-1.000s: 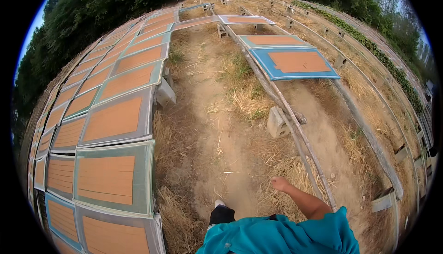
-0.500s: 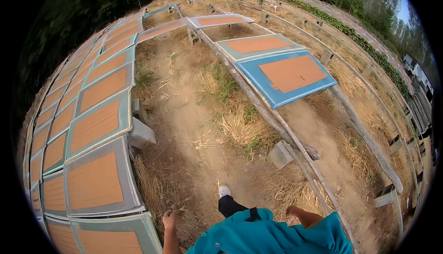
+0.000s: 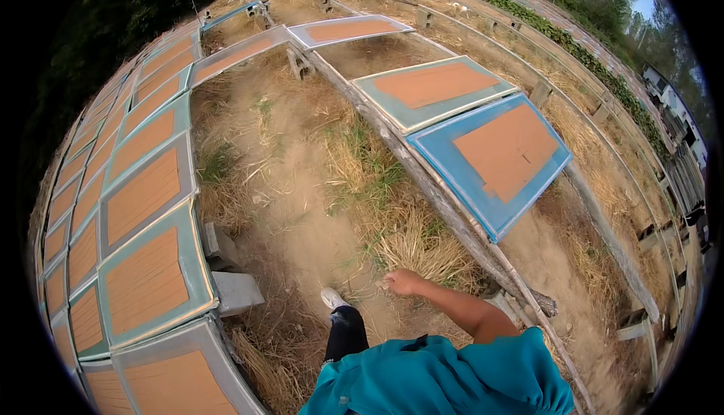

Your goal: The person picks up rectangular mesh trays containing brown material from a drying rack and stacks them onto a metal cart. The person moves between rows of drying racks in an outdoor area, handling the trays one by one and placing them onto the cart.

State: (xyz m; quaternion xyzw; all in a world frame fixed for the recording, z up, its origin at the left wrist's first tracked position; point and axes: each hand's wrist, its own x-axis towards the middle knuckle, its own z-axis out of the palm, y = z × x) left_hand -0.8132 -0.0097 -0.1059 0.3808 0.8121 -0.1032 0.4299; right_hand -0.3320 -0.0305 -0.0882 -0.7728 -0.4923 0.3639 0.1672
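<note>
Head view: right arm bent across the body, hand over the path

Nearest me is the person's teal shirt point(image 3: 437, 377), and from its sleeve the right arm comes out bent at the elbow. The forearm angles leftward and a little ahead, bringing the right hand point(image 3: 403, 281) in front of the torso, above the bare dirt path point(image 3: 298, 211). The back of the hand is turned up, with the fingers curled loosely under. Its palm side is hidden, so I can't tell how far that grip is closed or whether anything is in it. The left hand is out of view, and I can't tell its grip either. A dark trouser leg point(image 3: 347, 332) ends in a white shoe point(image 3: 332, 298), left of the right hand.

Closest on the left is a grey-edged frame point(image 3: 217, 362) in a long slanting bank of similar ones. Beyond the hand, dry straw point(image 3: 430, 249) lies beside a rough log point(image 3: 460, 226). Past it, ahead and to the right, a blue frame point(image 3: 458, 174) rests on the rails, well apart from the hand, bearing an orange sheet point(image 3: 507, 151). A green-edged frame point(image 3: 390, 101) sits just behind it. Farthest off stand trees point(image 3: 588, 0).
</note>
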